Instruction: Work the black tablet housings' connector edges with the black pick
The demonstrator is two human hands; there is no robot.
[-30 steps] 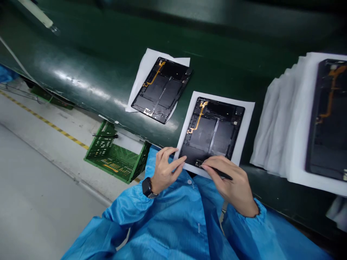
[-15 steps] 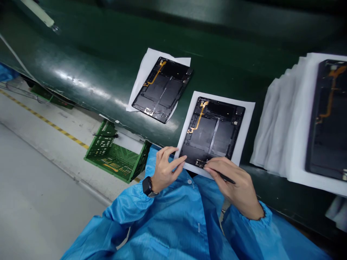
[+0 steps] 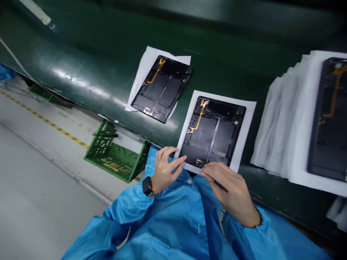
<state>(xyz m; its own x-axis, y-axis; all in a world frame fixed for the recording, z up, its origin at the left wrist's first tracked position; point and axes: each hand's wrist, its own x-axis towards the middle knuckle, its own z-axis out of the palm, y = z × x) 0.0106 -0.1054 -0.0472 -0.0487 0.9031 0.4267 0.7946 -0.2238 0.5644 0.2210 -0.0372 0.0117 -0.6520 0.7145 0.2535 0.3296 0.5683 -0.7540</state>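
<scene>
An opened black tablet housing (image 3: 204,133) with its inner parts exposed lies on a white foam sheet (image 3: 247,119). At its near left corner rests my left hand (image 3: 166,168), fingers apart, fingertips on the sheet and the housing's edge. A slim black tool (image 3: 221,186), like tweezers, is pinched in my right hand (image 3: 229,186); its working tip is hidden by my fingers. Those fingers are at the housing's near edge, beside a small circuit board (image 3: 200,163). An orange flex cable (image 3: 200,117) runs along the housing's left side.
A second opened tablet (image 3: 164,88) lies on a white sheet farther left. On the right stands a stack of white foam sheets (image 3: 282,122) with another tablet (image 3: 329,122) on top. A green crate (image 3: 116,159) is below the green table's (image 3: 89,61) edge.
My right hand has shifted slightly toward me and left with the black tool, showing more of the small circuit board. My left hand stays in place.
</scene>
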